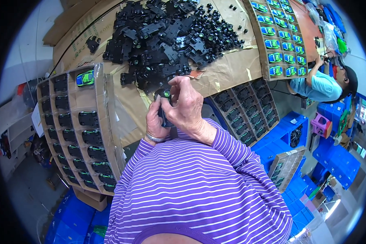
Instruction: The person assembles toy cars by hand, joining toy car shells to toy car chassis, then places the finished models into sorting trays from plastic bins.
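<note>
Close in front of my chest I hold a black toy car chassis (162,93) with a green-centred wheel at its far end. My left hand (153,118) is closed round its left side, thumb up near the wheel. From the right, my right hand (187,101) is bent over the chassis, fingers curled and closed beside the wheel; whether a smaller part is pinched there is hidden. Just beyond my hands lies a large heap of black chassis (150,36). Loose black wheels (219,36), some with green centres, are piled at its right.
A cardboard tray (82,97) at left holds rows of black-and-green chassis and one green-blue toy car (85,78). More filled trays stand at right, one with green-blue cars (274,44), another with chassis (245,106). A co-worker (321,83) sits at far right, near blue crates (337,162).
</note>
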Tool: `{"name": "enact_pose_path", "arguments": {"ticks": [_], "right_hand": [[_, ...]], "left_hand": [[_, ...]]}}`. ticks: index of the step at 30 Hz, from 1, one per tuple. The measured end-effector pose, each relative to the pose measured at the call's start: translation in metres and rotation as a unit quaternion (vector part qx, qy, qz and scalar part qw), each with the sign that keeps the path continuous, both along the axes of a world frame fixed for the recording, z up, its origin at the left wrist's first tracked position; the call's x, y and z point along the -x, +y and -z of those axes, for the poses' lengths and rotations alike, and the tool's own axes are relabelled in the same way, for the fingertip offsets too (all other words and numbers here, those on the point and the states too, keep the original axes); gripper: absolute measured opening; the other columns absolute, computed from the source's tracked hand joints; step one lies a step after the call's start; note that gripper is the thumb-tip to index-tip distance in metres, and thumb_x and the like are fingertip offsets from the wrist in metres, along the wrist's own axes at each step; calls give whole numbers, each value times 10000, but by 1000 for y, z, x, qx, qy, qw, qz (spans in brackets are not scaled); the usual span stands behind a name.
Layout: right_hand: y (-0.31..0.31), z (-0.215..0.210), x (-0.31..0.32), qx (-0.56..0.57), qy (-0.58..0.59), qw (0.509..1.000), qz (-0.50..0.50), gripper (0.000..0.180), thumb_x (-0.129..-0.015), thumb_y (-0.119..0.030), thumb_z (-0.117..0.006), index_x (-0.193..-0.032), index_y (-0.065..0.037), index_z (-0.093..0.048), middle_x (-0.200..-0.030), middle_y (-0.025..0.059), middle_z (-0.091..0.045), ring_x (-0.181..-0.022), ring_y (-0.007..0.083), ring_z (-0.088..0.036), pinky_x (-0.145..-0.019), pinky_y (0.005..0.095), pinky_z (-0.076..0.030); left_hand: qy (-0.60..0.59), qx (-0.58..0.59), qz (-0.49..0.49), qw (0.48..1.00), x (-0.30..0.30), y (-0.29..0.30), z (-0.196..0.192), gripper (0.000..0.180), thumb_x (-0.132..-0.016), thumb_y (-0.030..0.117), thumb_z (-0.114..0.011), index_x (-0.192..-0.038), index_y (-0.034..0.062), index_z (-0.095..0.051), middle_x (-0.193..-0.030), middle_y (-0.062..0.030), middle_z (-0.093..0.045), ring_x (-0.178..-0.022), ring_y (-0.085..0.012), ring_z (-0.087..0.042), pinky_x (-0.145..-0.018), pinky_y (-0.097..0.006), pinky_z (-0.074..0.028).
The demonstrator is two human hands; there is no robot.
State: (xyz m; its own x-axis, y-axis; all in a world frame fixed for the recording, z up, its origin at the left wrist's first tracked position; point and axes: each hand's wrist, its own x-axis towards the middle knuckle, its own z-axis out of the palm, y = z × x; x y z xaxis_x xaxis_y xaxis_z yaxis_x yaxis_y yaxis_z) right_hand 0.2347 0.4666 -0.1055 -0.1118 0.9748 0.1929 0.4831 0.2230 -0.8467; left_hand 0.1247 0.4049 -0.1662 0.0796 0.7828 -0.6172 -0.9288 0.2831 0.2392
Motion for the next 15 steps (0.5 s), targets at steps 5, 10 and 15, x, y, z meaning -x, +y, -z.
{"name": "enact_pose_path", "arguments": {"ticks": [5, 10, 15], "right_hand": [[6, 12, -8, -36, 2, 999, -10, 407, -704, -102, -802, -1032, 1, -584, -867, 98, -615, -595, 192, -617, -559, 313, -513], [-1, 24, -18, 48, 45, 995, -73, 335, -811, -92, -761, -1091, 32, -625, -859, 140, -686, -687, 200, -691, -614, 308, -546], [1, 42, -20, 69, -12, 994, -90, 319, -844, -109, -746, -1109, 32, -640, -858, 123, -705, -710, 189, -700, -641, 295, -556]], "left_hand": [[212, -100, 17, 972, -2, 6, -14, 273, -1046, 243, -504, -1212, 45, -591, -1040, -37, -654, -905, -115, -640, -793, -269, -532], [311, -109, -28, 944, -14, 7, -7, 292, -1016, 236, -567, -1225, 32, -578, -1061, -22, -648, -911, -89, -625, -808, -242, -515], [352, -90, 4, 932, -14, 8, 3, 313, -1018, 259, -558, -1236, 34, -575, -1060, -19, -638, -923, -89, -595, -817, -241, -492]]}}
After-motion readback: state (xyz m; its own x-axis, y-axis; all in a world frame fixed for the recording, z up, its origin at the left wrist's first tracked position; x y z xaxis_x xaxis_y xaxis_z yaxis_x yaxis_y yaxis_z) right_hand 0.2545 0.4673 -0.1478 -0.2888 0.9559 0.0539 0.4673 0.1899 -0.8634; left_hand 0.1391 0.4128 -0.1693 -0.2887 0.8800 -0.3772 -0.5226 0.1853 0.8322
